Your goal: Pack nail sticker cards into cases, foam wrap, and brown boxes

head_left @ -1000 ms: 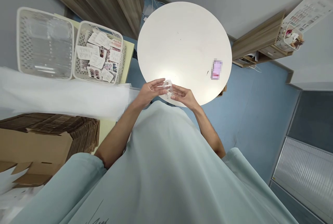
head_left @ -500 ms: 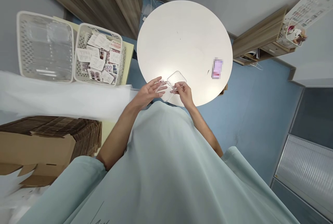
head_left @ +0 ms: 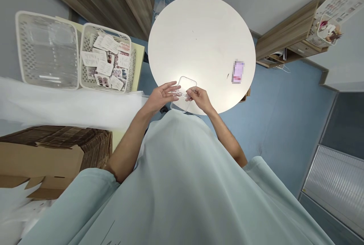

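Right hand (head_left: 201, 99) pinches clear case (head_left: 187, 84), half-open left hand (head_left: 159, 97) at its edge, print on cards (head_left: 104, 67) illegible.

I see shirt (head_left: 182, 176), pale blue-green, loose, soft folds running lengthwise. Left sleeve (head_left: 82, 190) and right sleeve (head_left: 264, 171) same colour, wide, short, plain-hemmed. Thin dark marking (head_left: 108, 231) on shirt front, like pen strokes, cut off by my view's lower edge. Forearms bare; left hand (head_left: 159, 99), right hand (head_left: 201, 99) bare too.
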A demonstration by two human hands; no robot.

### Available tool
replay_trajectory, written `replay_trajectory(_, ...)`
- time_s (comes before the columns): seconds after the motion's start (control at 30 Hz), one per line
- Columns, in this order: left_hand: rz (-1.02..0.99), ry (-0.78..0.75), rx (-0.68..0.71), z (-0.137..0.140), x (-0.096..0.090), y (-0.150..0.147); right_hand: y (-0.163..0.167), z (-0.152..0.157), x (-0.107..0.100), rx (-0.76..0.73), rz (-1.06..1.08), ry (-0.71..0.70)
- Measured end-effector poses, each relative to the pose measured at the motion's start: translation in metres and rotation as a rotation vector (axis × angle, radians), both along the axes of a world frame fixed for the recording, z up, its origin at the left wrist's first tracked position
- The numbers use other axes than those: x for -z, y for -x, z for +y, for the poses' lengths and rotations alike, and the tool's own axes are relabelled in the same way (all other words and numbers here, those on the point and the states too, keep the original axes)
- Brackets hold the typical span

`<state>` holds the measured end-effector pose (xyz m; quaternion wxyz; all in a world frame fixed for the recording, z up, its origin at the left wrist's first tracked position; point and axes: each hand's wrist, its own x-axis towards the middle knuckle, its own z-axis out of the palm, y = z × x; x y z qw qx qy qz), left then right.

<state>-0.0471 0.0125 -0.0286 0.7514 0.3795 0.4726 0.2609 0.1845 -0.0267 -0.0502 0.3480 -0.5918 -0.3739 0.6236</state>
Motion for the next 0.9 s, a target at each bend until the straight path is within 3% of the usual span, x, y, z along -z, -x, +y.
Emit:
replay_trajectory(0.13,0.026,0.052,-0.127,-0.011,-0.002,0.013,0.006,0.01,0.014,-0.064,-0.038,-0.01)
replay_trajectory(0.27,0.086,0.105,-0.317,-0.024,0.001,0.044,0.008,0.03,0.05,-0.111,-0.226,-0.054)
replay_trajectory(0.43,0.104,0.166,-0.529,-0.045,0.009,0.086,0.017,0.058,0.106,-0.383,-0.601,-0.018)
replay_trajectory(0.57,0.13,0.198,-0.635,-0.062,0.009,0.106,0.03,0.072,0.138,-0.571,-0.803,0.023)
replay_trajectory(0.7,0.109,0.215,-0.698,-0.076,0.009,0.118,0.04,0.075,0.154,-0.65,-0.916,0.049)
replay_trajectory(0.9,0.075,0.213,-0.701,-0.085,0.01,0.126,0.047,0.069,0.157,-0.671,-1.0,0.008)
